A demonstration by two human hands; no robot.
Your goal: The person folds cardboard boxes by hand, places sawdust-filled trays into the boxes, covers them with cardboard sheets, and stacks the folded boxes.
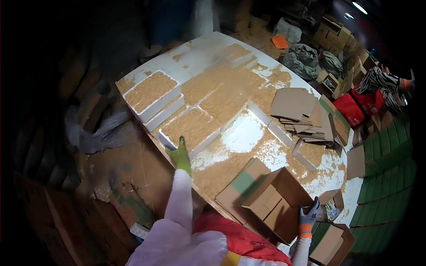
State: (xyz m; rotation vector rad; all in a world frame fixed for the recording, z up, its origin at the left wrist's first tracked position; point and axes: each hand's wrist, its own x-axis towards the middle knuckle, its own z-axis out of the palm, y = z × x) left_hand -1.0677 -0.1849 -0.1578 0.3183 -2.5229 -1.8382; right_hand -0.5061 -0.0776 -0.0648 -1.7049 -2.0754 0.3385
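My left hand [179,158], in a yellow-green glove, is at the near corner of a white tray [205,145] filled with light brown, sawdust-like crumbs. Two digits show spread apart, and whether they touch the tray wall is hard to see. My right hand [309,213], in a grey-blue glove with an orange cuff, grips the right edge of an open cardboard box [277,201]. That box lies tilted with its opening towards me and holds folded cardboard inside.
Stacked filled white trays [153,95] stand at the table's left edge. Loose crumbs cover much of the white table [242,133]. Flattened cardboard [295,104] is piled at right, beside green boxes [384,153]. A co-worker in striped sleeves [377,84] is at far right.
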